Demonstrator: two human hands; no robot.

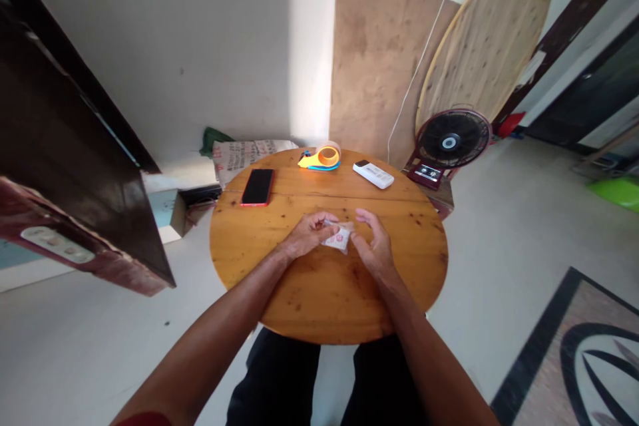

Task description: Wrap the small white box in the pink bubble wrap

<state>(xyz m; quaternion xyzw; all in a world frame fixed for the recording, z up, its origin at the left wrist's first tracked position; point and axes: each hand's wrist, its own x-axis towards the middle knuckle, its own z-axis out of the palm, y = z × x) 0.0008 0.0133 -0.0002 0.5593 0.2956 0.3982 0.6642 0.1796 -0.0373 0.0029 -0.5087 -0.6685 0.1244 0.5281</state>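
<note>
A small white packet with pink print (341, 238), in what looks like clear plastic wrap, is above the middle of the round wooden table. My left hand (308, 234) grips its left side between thumb and fingers. On the other side is my right hand (373, 243), its index finger raised and apart from the thumb. The right thumb tip is at the packet's right edge; whether it touches is hard to tell. What is inside the packet is hidden.
Toward the table's (294, 306) far edge lie a phone (257, 187), an orange tape dispenser (322, 156) and a white remote control (373, 174). A fan (449, 141) stands beyond the right side. A dark wooden door (74, 133) is at the left.
</note>
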